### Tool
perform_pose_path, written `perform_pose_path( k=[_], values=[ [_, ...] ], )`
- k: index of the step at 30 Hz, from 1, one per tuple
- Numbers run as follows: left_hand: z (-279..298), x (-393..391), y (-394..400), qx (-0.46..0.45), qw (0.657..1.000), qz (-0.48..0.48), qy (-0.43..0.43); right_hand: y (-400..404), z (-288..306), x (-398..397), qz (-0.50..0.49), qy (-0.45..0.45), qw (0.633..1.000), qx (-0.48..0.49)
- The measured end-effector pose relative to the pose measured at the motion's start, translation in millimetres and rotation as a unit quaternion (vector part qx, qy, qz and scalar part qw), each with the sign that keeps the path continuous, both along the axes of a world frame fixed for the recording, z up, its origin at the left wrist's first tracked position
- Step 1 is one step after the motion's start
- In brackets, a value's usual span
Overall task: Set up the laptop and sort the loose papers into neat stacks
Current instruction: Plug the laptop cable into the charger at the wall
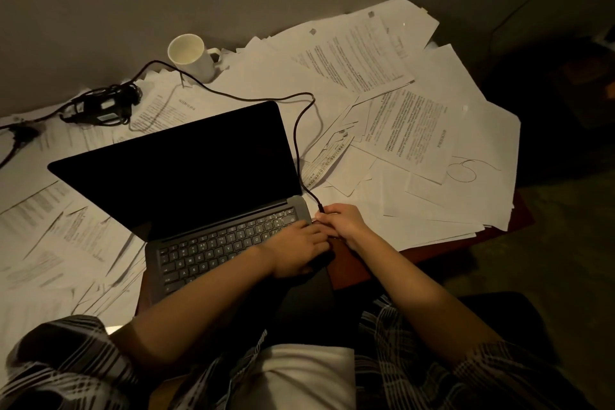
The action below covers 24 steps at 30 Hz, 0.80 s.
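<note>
Your right hand [342, 221] pinches the cable plug [320, 208] at the laptop's [213, 210] right edge. Your left hand [296, 251] rests flat-fingered on the keyboard corner just beside it

Open laptop [186, 210], dark screen, sits near front edge of desk [352, 268], angled, on top of loose papers [416, 130] that cover most of the desktop to the right edge and back. Right hand [342, 221] pinches the plug end of the black cable [303, 130] at the laptop's right side. Left hand [296, 251] lies over the right end of the keyboard, fingers curled at the laptop's edge, touching the right hand. Cable runs back past white mug [193, 56], upright near back edge, to the charger brick [103, 106] at back left. Plaid sleeves pushed up on both arms.
</note>
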<state>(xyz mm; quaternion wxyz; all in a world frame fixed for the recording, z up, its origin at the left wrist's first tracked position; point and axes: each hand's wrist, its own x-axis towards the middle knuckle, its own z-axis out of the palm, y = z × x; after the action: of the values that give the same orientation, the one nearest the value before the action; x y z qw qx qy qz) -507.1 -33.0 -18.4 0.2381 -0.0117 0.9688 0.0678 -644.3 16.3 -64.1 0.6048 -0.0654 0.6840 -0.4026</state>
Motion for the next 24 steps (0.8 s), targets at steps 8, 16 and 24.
perform_pose_path(
  k=[8,16,24],
  values=[
    [-10.0,37.2,-11.9,0.003,1.0,0.016,0.008,3.3,-5.2,9.2,-0.027,-0.002,1.0,0.008],
    [-25.6,57.1,-18.1,-0.058,0.993,0.077,0.072,-2.7,-2.2,16.4,-0.074,0.018,0.997,0.026],
    [-21.1,42.5,-24.5,-0.043,0.987,0.143,0.062,3.3,-3.7,20.6,-0.101,0.014,0.994,0.05]
  ],
)
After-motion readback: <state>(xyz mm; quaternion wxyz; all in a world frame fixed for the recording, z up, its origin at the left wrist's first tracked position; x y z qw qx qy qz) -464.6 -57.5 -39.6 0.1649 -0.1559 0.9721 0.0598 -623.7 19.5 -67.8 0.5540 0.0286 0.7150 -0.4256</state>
